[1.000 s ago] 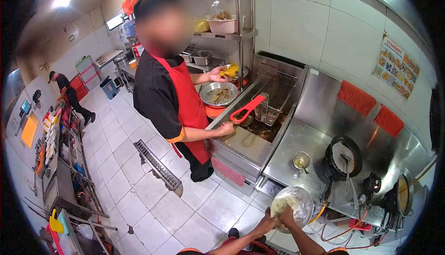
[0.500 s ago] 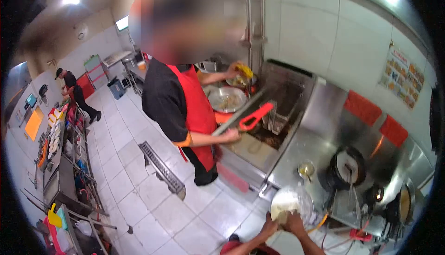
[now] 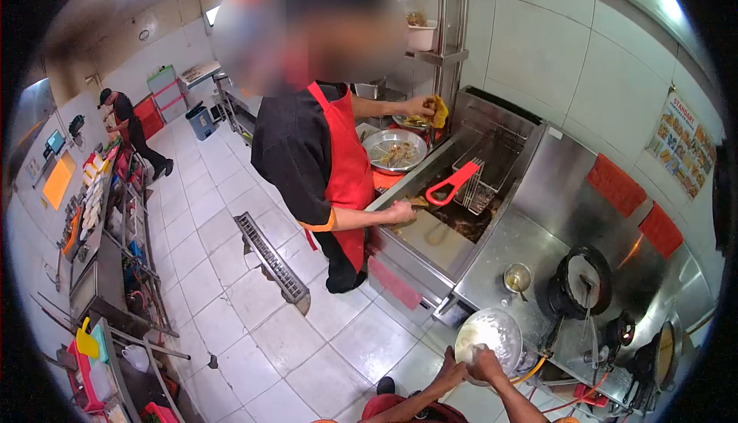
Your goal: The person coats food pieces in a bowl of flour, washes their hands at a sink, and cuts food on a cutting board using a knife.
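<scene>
Bowl [image 3: 488, 338]: at the counter's [image 3: 530, 242] near edge, by its left corner, mouth up. Can't tell if it touches the counter. White stuff inside.

Left hand [image 3: 452, 371]: clamped on the bowl's near-left rim. Right hand [image 3: 484, 363]: over the near part of the bowl, fingers bunched together at the white stuff. Can't tell if they're closed on any of it.

Cup [image 3: 517, 277] on the counter, near the bowl, spoon in it, spoon handle toward the near edge. Black pan [image 3: 583, 281] right of the cup, well apart from the left edge, utensils leaning in it. Another pan [image 3: 666, 354] at the right end, partly cut off by the lens edge.

Fryer [image 3: 480, 185] just left of the counter, basket [image 3: 480, 192] in it, red handle [image 3: 453, 183] up and tilted. Co-worker [image 3: 338, 162] stands at the fryer's left side: one hand [image 3: 400, 212] at the near-left edge, other hand [image 3: 420, 106] holding something yellow [image 3: 439, 112]. Tray [image 3: 394, 151] with food bits beside the fryer.

Two red cloths [image 3: 615, 185] hang on the splashback behind the counter, poster [image 3: 683, 146] on the wall above. Second person [image 3: 132, 131] far left, by the long worktop.
</scene>
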### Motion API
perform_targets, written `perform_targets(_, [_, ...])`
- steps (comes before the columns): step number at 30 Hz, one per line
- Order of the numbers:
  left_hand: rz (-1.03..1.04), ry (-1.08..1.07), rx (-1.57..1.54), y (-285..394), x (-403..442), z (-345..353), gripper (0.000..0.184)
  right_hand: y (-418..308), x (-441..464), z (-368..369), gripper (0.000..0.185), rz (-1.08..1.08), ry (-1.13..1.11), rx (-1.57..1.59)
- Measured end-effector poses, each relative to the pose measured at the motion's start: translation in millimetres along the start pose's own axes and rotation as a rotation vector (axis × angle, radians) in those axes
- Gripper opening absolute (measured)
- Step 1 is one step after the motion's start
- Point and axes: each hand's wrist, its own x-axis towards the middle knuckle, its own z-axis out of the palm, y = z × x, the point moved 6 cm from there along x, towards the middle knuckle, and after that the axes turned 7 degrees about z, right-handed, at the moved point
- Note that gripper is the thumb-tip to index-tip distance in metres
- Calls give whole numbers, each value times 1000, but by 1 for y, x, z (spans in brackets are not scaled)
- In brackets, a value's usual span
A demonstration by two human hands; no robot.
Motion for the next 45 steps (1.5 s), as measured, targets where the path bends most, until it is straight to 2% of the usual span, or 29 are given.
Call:
perform_targets(3, [96,56,69,-36,20,-8,76,-23,-18,-41,47,220,-214,-65])
perform_targets(5, [118,118,104,-50,25,-11,75,-27,-19,-33,39,141,-253,-2])
perform_targets(7, [26,96,51,-40,21,-10,74,-41,-21,-44,33,38,-280,102])
perform_targets(8, [-68,44,-17,-21,18,-10,75,-22,-8,-12,29,-47,-253,161])
perform_targets(9, [-162,-9,-86,-16,12,-4,76,-32,-10,-23,27,-50,-171,185])
perform_targets(10, [-65,44,-65,-19,11,-3,72,-29,-9,-18,25,60,-207,315])
perform_targets(11, [36,99,-42,-18,12,-5,70,-28,-6,-15,24,-25,-53,308])
perform_targets(12, [77,111,66,16,2,-3,71,-38,-11,-32,23,8,-38,354])
perform_targets(13, [112,80,-18,15,2,-3,71,-48,-14,-47,23,37,-23,401])
perform_targets(15, [-12,-8,-90,24,-5,0,75,-24,-7,-14,23,198,-108,811])
perform_targets(16, [-17,20,-116,18,-4,0,74,-20,-4,-8,24,274,-147,1014])
perform_targets(19, [-41,61,-166,7,1,1,69,-25,-7,-60,25,106,251,675])
perform_targets(23, [-74,15,-148,27,-8,9,60,-33,-6,-65,53,10,322,129])
perform_targets(24, [-74,6,-143,35,-11,12,58,-15,5,-30,59,21,179,246])
perform_targets(27, [-97,27,-183,42,-16,16,57,-16,0,-12,58,4,44,84])
perform_targets(30, [-47,11,-199,33,-15,14,51,-16,-6,-13,61,18,4,80])
perform_targets(32, [58,27,-76,-5,5,8,48,-19,-8,-16,63,29,-26,69])
perform_targets(34, [37,36,-55,9,1,9,47,-21,-9,-18,63,47,-63,52])
perform_targets(37, [-126,44,-127,40,-19,16,49,10,13,39,69,-123,47,-155])
perform_targets(39, [-169,56,-109,44,-22,16,53,4,2,38,69,-227,158,-233])
perform_targets(40, [-120,62,-75,45,-18,15,54,-4,-2,29,68,-279,217,-273])
perform_targets(42, [-31,75,-10,31,-9,15,56,-7,-1,16,61,-76,111,20])
perform_targets(43, [-58,71,-17,18,-7,13,59,-6,-1,15,58,26,54,167])
perform_targets(44, [-85,66,-25,5,-3,10,62,7,9,38,49,-16,165,89])
perform_targets(45, [-110,60,-31,-3,0,9,65,6,12,37,50,-29,88,116])
